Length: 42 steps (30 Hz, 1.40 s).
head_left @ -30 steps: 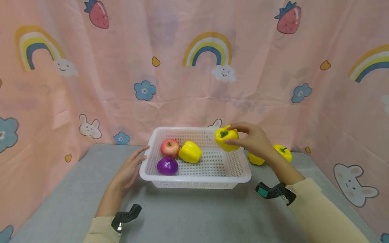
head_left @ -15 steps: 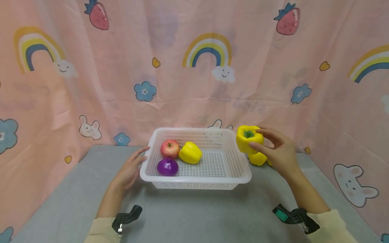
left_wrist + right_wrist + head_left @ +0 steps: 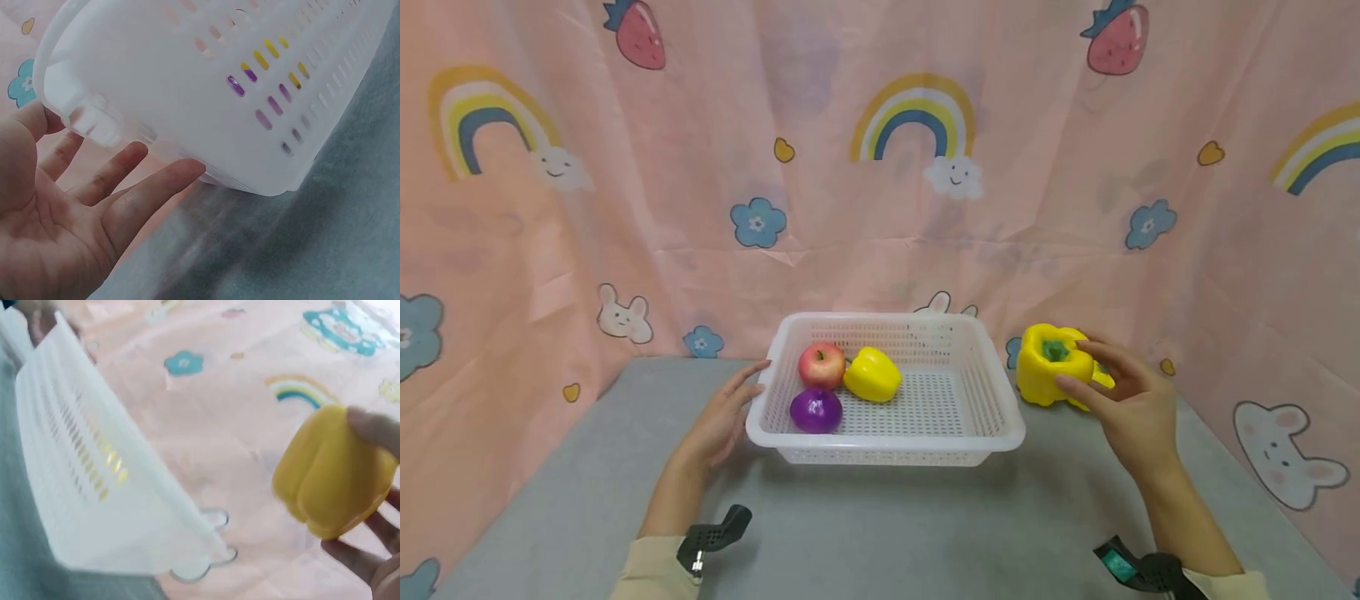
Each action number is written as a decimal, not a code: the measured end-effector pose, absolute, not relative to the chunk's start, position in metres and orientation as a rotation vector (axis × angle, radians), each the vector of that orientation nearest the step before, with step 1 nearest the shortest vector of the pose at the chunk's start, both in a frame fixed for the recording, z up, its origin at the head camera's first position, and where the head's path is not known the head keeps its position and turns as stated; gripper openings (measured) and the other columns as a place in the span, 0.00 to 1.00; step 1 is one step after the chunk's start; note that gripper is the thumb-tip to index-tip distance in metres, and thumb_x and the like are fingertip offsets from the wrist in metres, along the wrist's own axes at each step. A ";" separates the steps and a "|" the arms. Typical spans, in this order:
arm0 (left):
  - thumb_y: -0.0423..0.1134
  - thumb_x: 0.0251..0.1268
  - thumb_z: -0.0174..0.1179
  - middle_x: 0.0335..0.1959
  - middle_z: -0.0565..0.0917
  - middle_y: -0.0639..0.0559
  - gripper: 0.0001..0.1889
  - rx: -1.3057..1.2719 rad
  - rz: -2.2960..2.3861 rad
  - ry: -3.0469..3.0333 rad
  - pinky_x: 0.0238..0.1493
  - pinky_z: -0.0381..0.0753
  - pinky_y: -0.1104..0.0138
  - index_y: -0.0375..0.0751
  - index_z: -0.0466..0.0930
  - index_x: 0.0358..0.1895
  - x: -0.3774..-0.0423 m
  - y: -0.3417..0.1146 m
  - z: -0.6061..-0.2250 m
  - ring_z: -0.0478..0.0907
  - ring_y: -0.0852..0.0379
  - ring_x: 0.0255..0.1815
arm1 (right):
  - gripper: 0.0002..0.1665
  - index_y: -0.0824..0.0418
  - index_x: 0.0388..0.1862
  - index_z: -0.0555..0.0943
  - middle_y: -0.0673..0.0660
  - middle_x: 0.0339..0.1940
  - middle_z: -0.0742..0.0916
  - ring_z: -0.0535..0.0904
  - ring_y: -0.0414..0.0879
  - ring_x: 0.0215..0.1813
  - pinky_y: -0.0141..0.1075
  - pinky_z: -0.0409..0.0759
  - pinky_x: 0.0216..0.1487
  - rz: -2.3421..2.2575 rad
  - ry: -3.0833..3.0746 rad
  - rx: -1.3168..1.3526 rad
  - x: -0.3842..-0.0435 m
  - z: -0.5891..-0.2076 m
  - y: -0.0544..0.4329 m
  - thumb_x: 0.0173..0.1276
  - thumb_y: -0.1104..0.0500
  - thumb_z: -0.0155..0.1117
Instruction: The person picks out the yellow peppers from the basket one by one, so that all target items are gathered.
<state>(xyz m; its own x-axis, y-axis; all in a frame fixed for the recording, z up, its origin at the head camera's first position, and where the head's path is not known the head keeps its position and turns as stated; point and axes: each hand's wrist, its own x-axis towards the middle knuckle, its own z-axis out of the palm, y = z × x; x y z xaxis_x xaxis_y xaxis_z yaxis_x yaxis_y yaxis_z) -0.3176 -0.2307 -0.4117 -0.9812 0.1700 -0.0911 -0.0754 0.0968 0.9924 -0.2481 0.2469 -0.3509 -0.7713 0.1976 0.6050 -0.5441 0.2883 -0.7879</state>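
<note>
My right hand (image 3: 1131,400) pinches a yellow bell pepper (image 3: 1045,371) by its side, thumb in front, its green stem facing me. In the right wrist view the held bell pepper (image 3: 334,472) shows its lobed side between the thumb and fingers. My left hand (image 3: 718,417) is at the left end of a white plastic basket (image 3: 887,443), fingers extended along its wall and rim. Inside the basket sit a red apple (image 3: 822,366), another yellow bell pepper (image 3: 872,374) and a purple onion-like ball (image 3: 816,410). The left wrist view shows relaxed fingers (image 3: 169,181) against the basket's outside.
More yellow pepper (image 3: 1103,377) shows behind the held one, largely hidden by it and the hand. Basket and hands are over a grey cloth-covered table (image 3: 880,533). A pink printed curtain (image 3: 865,242) hangs behind and along both sides.
My right hand has carried the bell pepper from over the basket's right part out past its right end, then lower, in front of the other yellow pepper. The left hand stays at the basket.
</note>
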 end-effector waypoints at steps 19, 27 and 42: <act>0.47 0.83 0.42 0.79 0.58 0.39 0.27 0.141 2.006 2.144 0.60 0.84 0.52 0.54 0.53 0.80 -0.318 -0.231 -0.410 0.69 0.32 0.74 | 0.23 0.67 0.59 0.82 0.38 0.55 0.85 0.83 0.28 0.54 0.14 0.77 0.51 1.759 -1.862 0.041 -0.272 -0.396 0.290 0.63 0.70 0.71; 0.47 0.83 0.42 0.79 0.60 0.40 0.27 0.126 1.997 2.159 0.58 0.85 0.53 0.56 0.53 0.80 -0.317 -0.233 -0.411 0.70 0.32 0.73 | 0.25 0.66 0.60 0.81 0.39 0.55 0.83 0.82 0.26 0.53 0.15 0.78 0.51 1.850 -1.854 0.036 -0.276 -0.417 0.296 0.63 0.71 0.71; 0.47 0.83 0.43 0.79 0.60 0.40 0.27 0.139 2.004 2.158 0.60 0.84 0.51 0.55 0.53 0.80 -0.318 -0.233 -0.413 0.68 0.32 0.74 | 0.24 0.60 0.58 0.84 0.39 0.51 0.86 0.82 0.28 0.53 0.15 0.79 0.51 1.931 -1.820 0.011 -0.281 -0.439 0.297 0.62 0.73 0.70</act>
<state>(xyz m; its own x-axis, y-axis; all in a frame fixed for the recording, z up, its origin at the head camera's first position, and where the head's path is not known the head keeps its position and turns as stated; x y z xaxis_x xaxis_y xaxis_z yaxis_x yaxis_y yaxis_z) -0.3177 -0.2335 -0.4125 -0.9770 0.1988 -0.0774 -0.0625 0.0805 0.9948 -0.2808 0.2975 -0.4394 -0.8832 0.3361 0.3272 -0.3467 0.0023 -0.9380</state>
